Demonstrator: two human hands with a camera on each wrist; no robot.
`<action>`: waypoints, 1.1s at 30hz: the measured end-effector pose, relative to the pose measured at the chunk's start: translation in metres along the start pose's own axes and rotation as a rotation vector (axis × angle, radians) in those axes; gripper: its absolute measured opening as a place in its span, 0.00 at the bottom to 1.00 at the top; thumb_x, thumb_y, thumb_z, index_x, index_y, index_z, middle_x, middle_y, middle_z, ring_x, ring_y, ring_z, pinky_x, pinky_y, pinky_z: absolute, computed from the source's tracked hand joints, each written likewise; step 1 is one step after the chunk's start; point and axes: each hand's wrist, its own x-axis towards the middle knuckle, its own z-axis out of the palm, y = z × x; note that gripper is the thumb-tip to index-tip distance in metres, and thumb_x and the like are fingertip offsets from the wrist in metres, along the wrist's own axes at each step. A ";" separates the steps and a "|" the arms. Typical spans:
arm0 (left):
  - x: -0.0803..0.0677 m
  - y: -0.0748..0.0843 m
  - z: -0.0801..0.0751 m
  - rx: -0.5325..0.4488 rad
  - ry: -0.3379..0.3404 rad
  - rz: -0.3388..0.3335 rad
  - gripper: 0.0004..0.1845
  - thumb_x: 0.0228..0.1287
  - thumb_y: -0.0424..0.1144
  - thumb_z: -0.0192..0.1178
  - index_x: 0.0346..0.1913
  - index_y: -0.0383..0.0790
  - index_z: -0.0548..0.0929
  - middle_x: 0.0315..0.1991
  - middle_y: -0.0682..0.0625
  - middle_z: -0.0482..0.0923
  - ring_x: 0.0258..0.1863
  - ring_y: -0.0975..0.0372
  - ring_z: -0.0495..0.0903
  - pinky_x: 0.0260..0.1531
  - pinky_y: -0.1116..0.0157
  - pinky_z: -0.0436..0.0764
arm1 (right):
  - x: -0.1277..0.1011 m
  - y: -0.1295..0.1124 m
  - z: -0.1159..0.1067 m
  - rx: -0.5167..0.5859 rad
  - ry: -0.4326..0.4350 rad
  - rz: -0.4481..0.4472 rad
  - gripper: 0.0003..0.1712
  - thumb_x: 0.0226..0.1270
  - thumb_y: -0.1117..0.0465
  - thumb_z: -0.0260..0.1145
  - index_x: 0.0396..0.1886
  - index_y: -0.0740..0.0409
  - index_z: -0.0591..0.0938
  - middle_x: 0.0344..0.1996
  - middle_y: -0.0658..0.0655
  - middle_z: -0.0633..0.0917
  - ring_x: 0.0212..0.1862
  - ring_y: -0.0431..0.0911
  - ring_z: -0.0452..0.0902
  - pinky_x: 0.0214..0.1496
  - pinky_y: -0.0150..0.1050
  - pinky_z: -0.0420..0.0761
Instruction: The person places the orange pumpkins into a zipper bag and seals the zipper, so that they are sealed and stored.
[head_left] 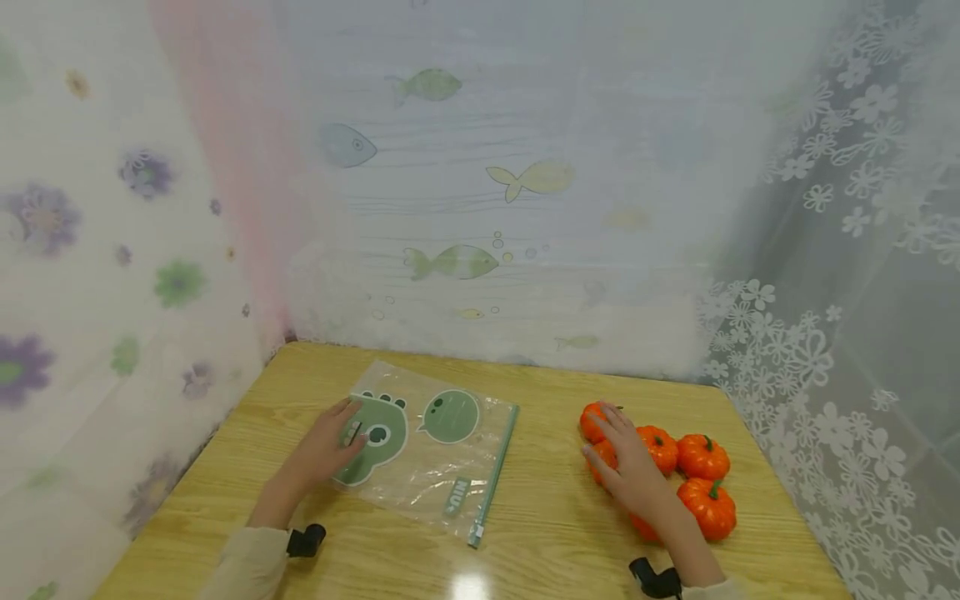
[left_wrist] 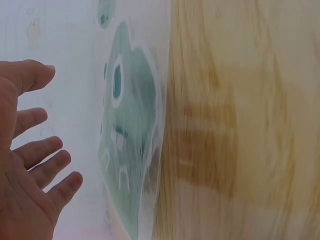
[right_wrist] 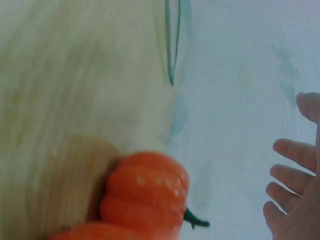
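Note:
A clear zip bag [head_left: 435,454] with green cartoon prints and a green zip strip lies flat on the wooden table [head_left: 540,517]. My left hand [head_left: 330,446] rests on the bag's left part, fingers straight and spread [left_wrist: 35,165], over the green print [left_wrist: 127,145]. Several small orange pumpkins [head_left: 701,479] sit in a cluster at the right. My right hand [head_left: 626,462] lies over the cluster's left side with straight fingers [right_wrist: 292,190], touching the pumpkins there; one pumpkin [right_wrist: 145,192] shows close in the right wrist view.
Sheer curtains with flower prints [head_left: 112,292] hang at the left and lace ones [head_left: 847,333] at the right. A fish-print sheet [head_left: 487,208] closes the back. The table ends against these on three sides.

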 end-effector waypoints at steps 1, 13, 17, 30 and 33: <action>0.001 0.002 0.002 -0.025 0.005 0.005 0.31 0.71 0.37 0.64 0.70 0.24 0.69 0.70 0.22 0.62 0.70 0.30 0.62 0.65 0.33 0.67 | -0.001 -0.002 0.005 0.014 0.011 -0.009 0.32 0.77 0.54 0.63 0.74 0.64 0.70 0.78 0.65 0.60 0.78 0.68 0.50 0.71 0.73 0.59; 0.006 0.034 0.031 -0.378 -0.079 0.019 0.37 0.65 0.39 0.71 0.73 0.31 0.68 0.68 0.30 0.71 0.61 0.39 0.76 0.57 0.43 0.80 | -0.011 -0.035 0.063 0.610 0.039 0.204 0.28 0.72 0.68 0.65 0.71 0.64 0.72 0.68 0.67 0.73 0.67 0.64 0.71 0.66 0.53 0.78; 0.007 0.045 0.042 -0.488 -0.167 -0.001 0.40 0.67 0.41 0.69 0.76 0.34 0.63 0.69 0.32 0.70 0.61 0.42 0.76 0.58 0.46 0.80 | -0.011 -0.036 0.078 0.751 -0.020 0.336 0.32 0.73 0.67 0.64 0.73 0.69 0.67 0.68 0.71 0.71 0.67 0.65 0.73 0.61 0.41 0.82; 0.004 0.076 0.089 -0.720 -0.265 -0.021 0.38 0.65 0.33 0.69 0.71 0.21 0.63 0.60 0.28 0.74 0.55 0.42 0.81 0.53 0.58 0.85 | 0.002 -0.031 0.101 1.042 -0.164 0.440 0.38 0.80 0.65 0.56 0.76 0.79 0.49 0.73 0.83 0.57 0.71 0.68 0.67 0.63 0.49 0.81; 0.005 0.085 0.096 -0.746 -0.264 -0.045 0.38 0.64 0.32 0.70 0.71 0.21 0.63 0.59 0.27 0.75 0.54 0.42 0.81 0.53 0.58 0.85 | 0.009 -0.030 0.103 1.072 -0.179 0.454 0.38 0.80 0.65 0.56 0.77 0.79 0.48 0.74 0.82 0.56 0.70 0.65 0.69 0.64 0.48 0.81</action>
